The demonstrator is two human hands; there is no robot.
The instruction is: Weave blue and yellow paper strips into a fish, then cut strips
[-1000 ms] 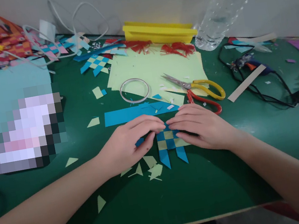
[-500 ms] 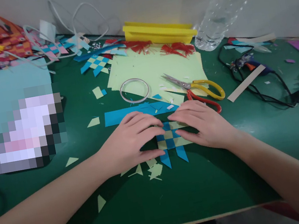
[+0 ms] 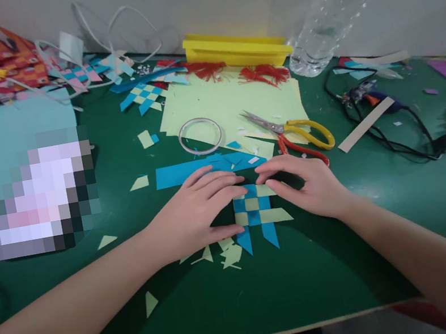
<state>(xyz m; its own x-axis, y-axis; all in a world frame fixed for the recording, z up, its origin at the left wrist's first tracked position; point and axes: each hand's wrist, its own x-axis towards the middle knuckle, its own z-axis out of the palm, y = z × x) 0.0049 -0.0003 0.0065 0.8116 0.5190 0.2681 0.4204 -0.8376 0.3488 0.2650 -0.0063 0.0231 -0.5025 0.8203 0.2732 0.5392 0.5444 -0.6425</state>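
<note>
A woven paper piece (image 3: 251, 204) of blue and pale green strips lies flat on the table between my hands. Its angled strip ends stick out below and to the right. My left hand (image 3: 204, 207) is open over its left side, thumb at the lower left edge and fingertips along the upper left. My right hand (image 3: 306, 184) is at the upper right corner by a pale green strip end, thumb and forefinger slightly apart. Whether the right fingertips touch the paper is hard to make out. A blue paper strip (image 3: 173, 176) lies just beyond my hands.
Scissors (image 3: 276, 126) and a tape ring (image 3: 201, 136) lie on pale green sheets (image 3: 211, 97). Paper scraps (image 3: 232, 254) are below my left hand. A water bottle (image 3: 323, 28) stands back right; a corded tool (image 3: 388, 100) lies right. A blurred-out device (image 3: 41, 199) is at left.
My right hand has lifted and drawn back slightly, uncovering the right strip end. The woven piece has shifted and turned a little. My left hand stays nearly in place.
</note>
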